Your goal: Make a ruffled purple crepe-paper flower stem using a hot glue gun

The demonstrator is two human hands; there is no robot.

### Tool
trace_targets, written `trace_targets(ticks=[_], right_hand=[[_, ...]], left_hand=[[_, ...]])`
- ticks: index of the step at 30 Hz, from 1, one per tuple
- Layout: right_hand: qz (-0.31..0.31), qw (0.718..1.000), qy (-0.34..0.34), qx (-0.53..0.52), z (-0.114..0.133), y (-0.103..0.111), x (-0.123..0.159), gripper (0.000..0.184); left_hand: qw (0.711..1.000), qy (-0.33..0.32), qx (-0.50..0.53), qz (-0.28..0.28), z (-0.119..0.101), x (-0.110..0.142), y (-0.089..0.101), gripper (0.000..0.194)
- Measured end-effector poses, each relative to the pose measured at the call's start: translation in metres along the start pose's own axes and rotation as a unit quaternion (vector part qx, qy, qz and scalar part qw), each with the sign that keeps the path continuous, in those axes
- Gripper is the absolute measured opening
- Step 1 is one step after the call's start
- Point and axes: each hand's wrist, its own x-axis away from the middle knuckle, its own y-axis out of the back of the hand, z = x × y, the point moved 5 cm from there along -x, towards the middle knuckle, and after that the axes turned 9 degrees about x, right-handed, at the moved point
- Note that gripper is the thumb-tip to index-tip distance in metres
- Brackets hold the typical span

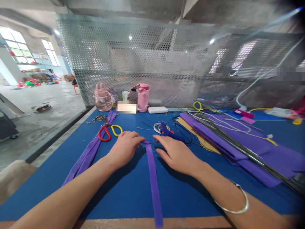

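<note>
A narrow purple fabric strip runs down the middle of the table to its front edge. At its far end, my left hand has its fingers curled and pinches the strip. Just to the right, my right hand is held with thumb and fingers apart, apparently holding nothing. A thin dark line, perhaps a wire, passes between the hands at the strip's end. Beyond my right hand lies a blue glue gun. Scissors with one red and one yellow handle lie left of my left hand, over more purple strips.
Purple fabric sheets and a bundle of dark thin rods cover the right side. Along the back stand a pink bottle, a clear pink jug and a white box, before a perforated metal screen. Cords lie about.
</note>
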Motion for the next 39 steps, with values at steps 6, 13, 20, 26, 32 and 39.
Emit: trace_targets(ticks=[6,13,20,26,32,39], right_hand=[[-0.043,0.988,-0.053,-0.140,-0.001,0.002,0.000,0.025],[-0.021,0.979,-0.032,-0.200,0.012,0.003,0.003,0.025],[-0.263,0.962,0.072,0.020,0.031,0.013,0.010,0.022],[-0.309,0.943,0.113,0.042,0.044,0.024,0.015,0.009],[-0.347,0.934,0.064,-0.055,0.033,0.026,0.017,0.011],[-0.298,0.926,-0.033,-0.229,0.024,0.020,0.012,0.017]], left_hand=[[0.908,0.071,0.159,-0.382,-0.003,0.017,0.031,0.059],[0.655,0.260,0.692,-0.156,-0.015,0.005,-0.021,0.052],[0.591,0.295,0.733,-0.165,-0.022,0.009,-0.025,0.037],[0.590,0.287,0.737,-0.159,-0.026,0.009,-0.022,0.041],[0.600,0.257,0.744,-0.142,-0.028,0.009,-0.021,0.040],[0.673,0.230,0.690,-0.138,-0.030,0.011,-0.013,0.032]])
